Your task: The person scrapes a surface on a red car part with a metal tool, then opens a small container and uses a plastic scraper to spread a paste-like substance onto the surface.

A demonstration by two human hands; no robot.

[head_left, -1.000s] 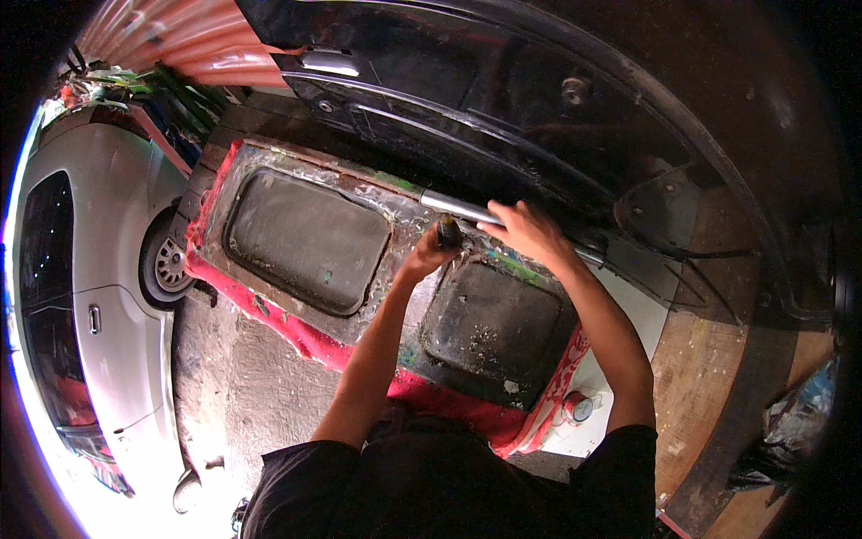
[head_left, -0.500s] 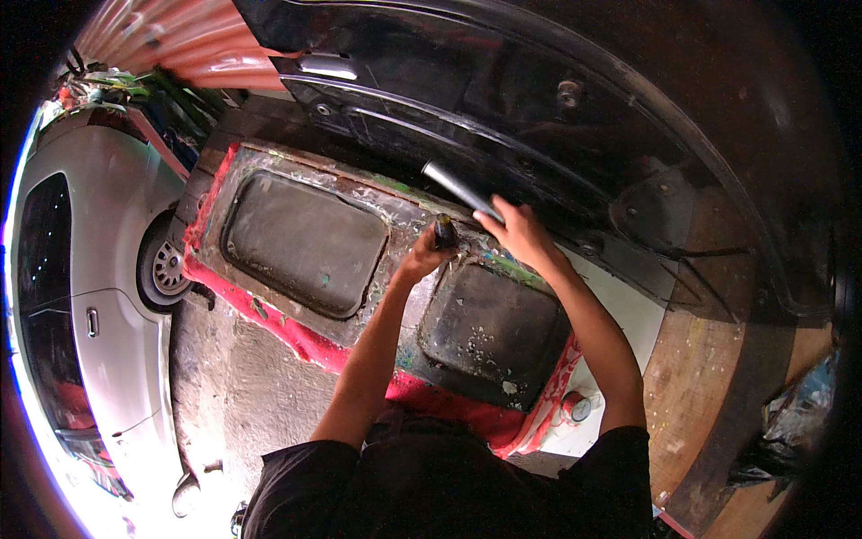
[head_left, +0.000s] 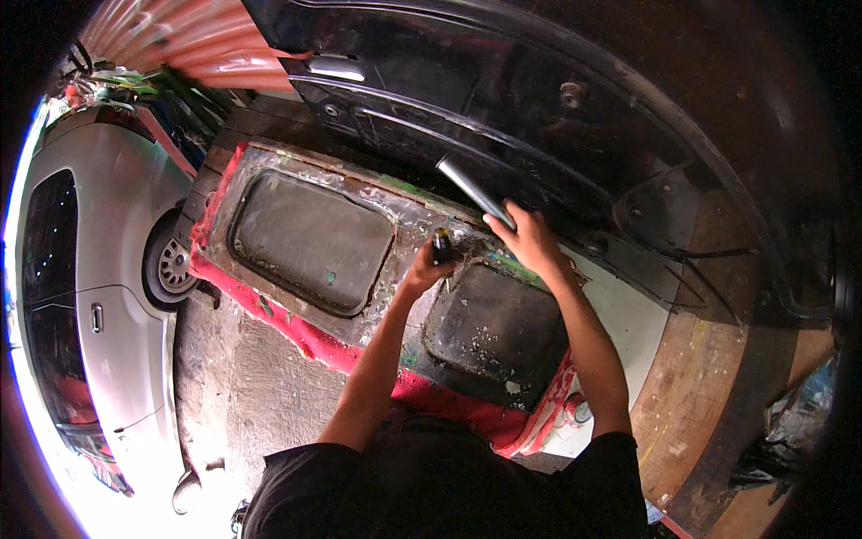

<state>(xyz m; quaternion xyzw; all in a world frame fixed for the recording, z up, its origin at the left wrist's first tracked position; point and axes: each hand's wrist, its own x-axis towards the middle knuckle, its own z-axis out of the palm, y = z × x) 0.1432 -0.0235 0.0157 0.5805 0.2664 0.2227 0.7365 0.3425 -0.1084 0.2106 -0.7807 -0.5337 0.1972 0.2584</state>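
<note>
We look down, via a wide fisheye head view, on two bare hands over a scuffed, paint-flecked panel [head_left: 409, 235] w/ two sunken rounded areas. It lies at a slant in front of us, red cloth [head_left: 310, 344] showing along its near edge. The hands are apart. Our L hand [head_left: 425, 269] is closed round a dark handle [head_left: 440, 246] w/ a yellowish top, over the strip btwn the sunken areas. Our R hand [head_left: 532, 244] is clamped on a grey metal bar [head_left: 469, 187], its free end angled up-left, away from the handle.

Risks, as we judge: a bar swung off-line could hit our L knuckles, b/c they sit just under the small handle top. A loose L grip could let the handle tip or skid & gouge the panel. A wide swing could also knock the big black panel [head_left: 530, 117] close behind.

Hard to make out: the handle's lower end is lost behind our fingers, so we can't tell if it touches the panel. The bar's near end is hidden in our R palm. A can [head_left: 576, 410] is partly covered by our R forearm. The silver car [head_left: 108, 229] at far L washes out in glare; the dark lens rim cuts off a plastic bag [head_left: 790, 427] at far R.
</note>
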